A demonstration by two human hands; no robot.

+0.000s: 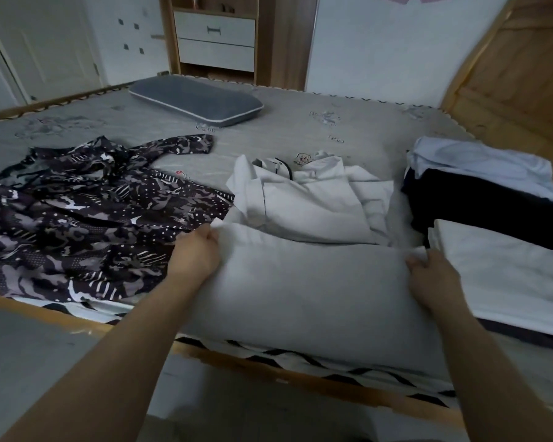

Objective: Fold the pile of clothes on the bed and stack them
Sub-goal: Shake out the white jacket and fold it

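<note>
A pale grey garment (307, 288) is stretched flat over the bed's near edge. My left hand (197, 253) pinches its upper left corner and my right hand (428, 272) pinches its upper right corner. Behind it lies a crumpled white shirt (313, 199) with a dark-trimmed collar. A dark camouflage-patterned garment (87, 215) sprawls unfolded on the left. On the right a folded white piece (505, 272) lies beside a dark navy garment (479, 205) with a light blue one (482, 164) on top.
The grey mattress (300, 129) has a blue-grey pillow (198, 98) at its far side. A wooden bed frame (268, 368) runs along the near edge. A wooden headboard (517, 78) rises on the right, and a drawer unit (216, 39) stands behind the bed.
</note>
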